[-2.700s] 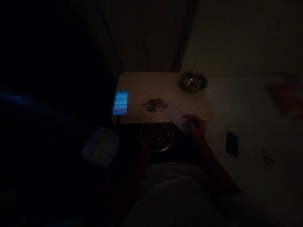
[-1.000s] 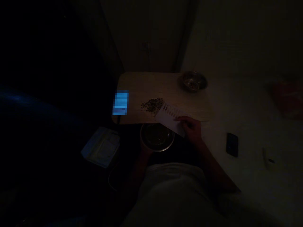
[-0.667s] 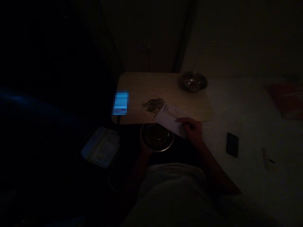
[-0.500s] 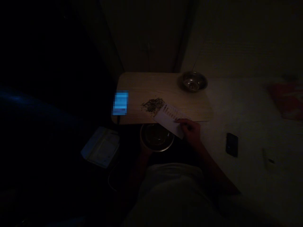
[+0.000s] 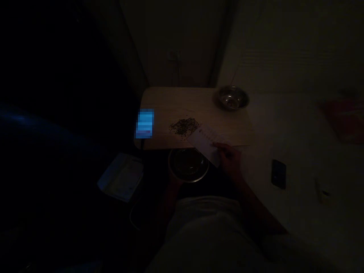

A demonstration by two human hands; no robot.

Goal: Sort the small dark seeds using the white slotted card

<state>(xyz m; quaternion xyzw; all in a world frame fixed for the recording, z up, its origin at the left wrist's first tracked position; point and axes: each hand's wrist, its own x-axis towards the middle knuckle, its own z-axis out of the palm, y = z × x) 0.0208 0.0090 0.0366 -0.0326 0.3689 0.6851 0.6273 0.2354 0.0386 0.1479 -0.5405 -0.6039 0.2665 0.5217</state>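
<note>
In the dim head view, my right hand point(image 5: 230, 157) pinches a pale printed card point(image 5: 206, 142) at its near right end. The card lies slanted over the front edge of a small wooden table point(image 5: 162, 100). Its far left edge reaches a scattered heap of small dark grains or seeds point(image 5: 184, 126) on the tabletop. Below that edge, my left hand point(image 5: 174, 179) grips the near left rim of a metal bowl point(image 5: 189, 167). Most of the left hand's fingers are lost in the dark. The inside of the bowl is too dark to make out.
A second metal bowl point(image 5: 232, 98) stands at the table's back right. A glowing blurred screen point(image 5: 144, 123) is at the left edge. A box point(image 5: 122, 177) sits lower left. On the pale surface to the right lie a dark phone point(image 5: 278, 174) and a red packet point(image 5: 344, 119).
The card and my right hand have shifted very slightly to the right, away from the heap. The bowl in my left hand stays put. The scene is a little darker.
</note>
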